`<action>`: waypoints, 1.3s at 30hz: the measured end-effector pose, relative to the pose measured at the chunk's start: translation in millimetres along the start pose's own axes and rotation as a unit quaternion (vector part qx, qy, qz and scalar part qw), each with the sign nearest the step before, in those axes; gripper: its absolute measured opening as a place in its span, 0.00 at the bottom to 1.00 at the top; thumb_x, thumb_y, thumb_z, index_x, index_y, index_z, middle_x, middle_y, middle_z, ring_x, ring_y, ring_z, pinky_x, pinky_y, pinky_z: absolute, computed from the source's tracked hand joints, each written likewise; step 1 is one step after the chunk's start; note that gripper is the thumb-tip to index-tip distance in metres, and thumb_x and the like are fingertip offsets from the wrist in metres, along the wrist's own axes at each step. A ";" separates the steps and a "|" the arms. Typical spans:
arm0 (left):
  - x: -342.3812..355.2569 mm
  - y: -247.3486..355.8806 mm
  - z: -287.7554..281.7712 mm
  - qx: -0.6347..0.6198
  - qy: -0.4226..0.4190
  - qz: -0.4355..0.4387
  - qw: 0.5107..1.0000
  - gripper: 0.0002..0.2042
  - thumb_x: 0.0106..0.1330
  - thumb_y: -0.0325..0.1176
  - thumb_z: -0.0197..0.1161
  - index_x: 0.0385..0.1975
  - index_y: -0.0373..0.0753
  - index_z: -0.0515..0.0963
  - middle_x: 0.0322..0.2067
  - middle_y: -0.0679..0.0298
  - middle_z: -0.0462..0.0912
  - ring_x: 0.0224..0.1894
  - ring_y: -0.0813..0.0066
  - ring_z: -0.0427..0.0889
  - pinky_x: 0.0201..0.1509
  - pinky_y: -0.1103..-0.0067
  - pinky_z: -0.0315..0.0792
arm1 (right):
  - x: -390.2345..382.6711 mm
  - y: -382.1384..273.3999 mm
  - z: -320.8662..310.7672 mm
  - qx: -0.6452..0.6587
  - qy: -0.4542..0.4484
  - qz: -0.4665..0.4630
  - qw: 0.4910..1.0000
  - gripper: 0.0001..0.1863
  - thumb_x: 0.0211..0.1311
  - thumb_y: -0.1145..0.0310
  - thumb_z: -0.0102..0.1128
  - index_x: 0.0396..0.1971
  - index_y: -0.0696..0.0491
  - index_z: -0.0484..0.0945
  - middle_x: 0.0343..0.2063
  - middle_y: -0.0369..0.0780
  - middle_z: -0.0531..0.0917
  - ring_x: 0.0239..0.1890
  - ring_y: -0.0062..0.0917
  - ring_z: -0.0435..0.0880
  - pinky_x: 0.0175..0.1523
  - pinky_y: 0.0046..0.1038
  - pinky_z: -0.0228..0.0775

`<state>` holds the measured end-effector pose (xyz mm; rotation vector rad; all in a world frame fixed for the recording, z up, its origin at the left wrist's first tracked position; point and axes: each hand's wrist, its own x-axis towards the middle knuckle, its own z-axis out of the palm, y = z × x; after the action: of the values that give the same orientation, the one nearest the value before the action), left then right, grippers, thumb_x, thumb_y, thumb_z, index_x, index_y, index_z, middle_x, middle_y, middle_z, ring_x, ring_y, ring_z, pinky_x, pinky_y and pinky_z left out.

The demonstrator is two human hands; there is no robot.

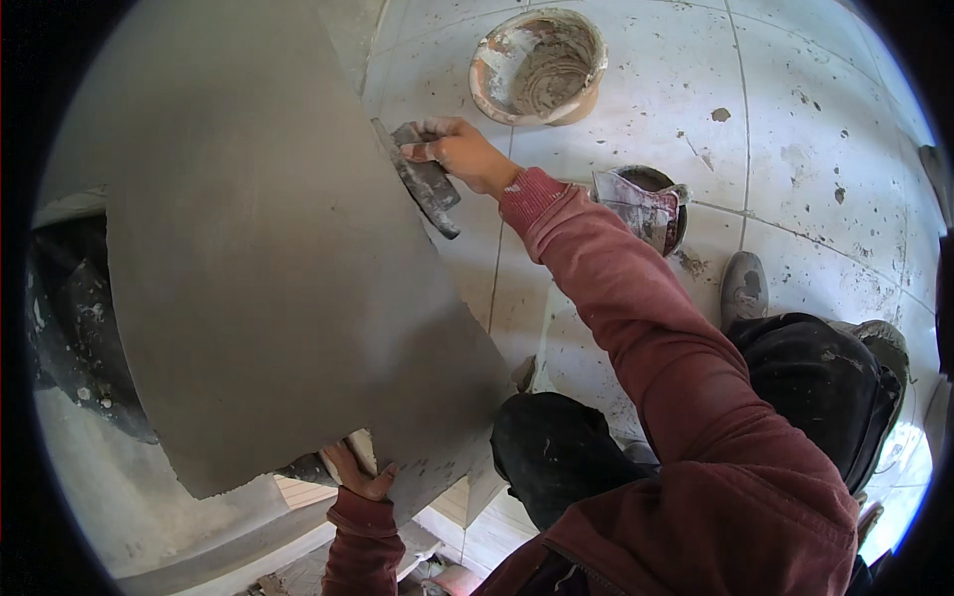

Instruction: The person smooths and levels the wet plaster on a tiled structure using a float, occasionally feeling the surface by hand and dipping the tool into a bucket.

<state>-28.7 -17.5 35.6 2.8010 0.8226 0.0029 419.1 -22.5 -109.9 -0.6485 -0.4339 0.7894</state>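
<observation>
A plastering trowel (pixel 425 181), dark and crusted with plaster, is gripped by its handle in my right hand (pixel 462 154). Its long blade lies against the right edge of a broad, smooth grey plastered surface (pixel 268 268). Down at the lower edge of that surface is my left hand (pixel 363 475), thumb and fingers bent on either side of a pale piece (pixel 363 450). What exactly that piece is, I cannot make out. Some of the left fingers are hidden.
A round tub (pixel 542 70) with wet plaster smeared inside stands on the white tiled floor (pixel 686 109). Nearer is a small dark bucket (pixel 651 204) with a stained bag over it. Dried splashes dot the tiles. Black plastic sheeting (pixel 79 328) hangs at left.
</observation>
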 end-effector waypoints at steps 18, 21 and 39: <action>-4.3 -6.0 -3.8 0.061 0.019 0.011 0.998 0.56 0.39 0.62 0.60 0.60 0.30 0.40 0.59 0.46 0.44 0.61 0.51 0.44 0.62 0.63 0.39 | -34.8 -9.2 -12.7 -0.041 0.059 -0.107 0.992 0.21 0.44 0.66 0.65 0.39 0.58 0.72 0.30 0.37 0.78 0.33 0.20 0.74 0.39 0.23 0.66; -1.8 -0.2 1.6 0.022 0.014 -0.030 0.999 0.55 0.39 0.62 0.61 0.60 0.30 0.41 0.59 0.46 0.44 0.61 0.51 0.44 0.62 0.63 0.39 | -15.3 -79.7 -3.5 -0.214 0.079 -0.250 0.941 0.21 0.42 0.65 0.65 0.40 0.53 0.73 0.29 0.38 0.77 0.32 0.23 0.75 0.39 0.24 0.66; 1.8 9.4 3.6 -0.010 0.040 -0.025 0.999 0.53 0.41 0.60 0.61 0.61 0.32 0.42 0.60 0.47 0.46 0.62 0.54 0.46 0.63 0.64 0.40 | -50.8 -106.5 12.8 -0.428 -0.003 -0.377 0.821 0.21 0.37 0.71 0.62 0.39 0.51 0.74 0.30 0.43 0.78 0.33 0.35 0.77 0.42 0.29 0.67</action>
<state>-22.0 -25.0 33.9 2.7764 0.9053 0.1141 433.8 -113.0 -34.5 -1.1957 -0.9960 -0.2222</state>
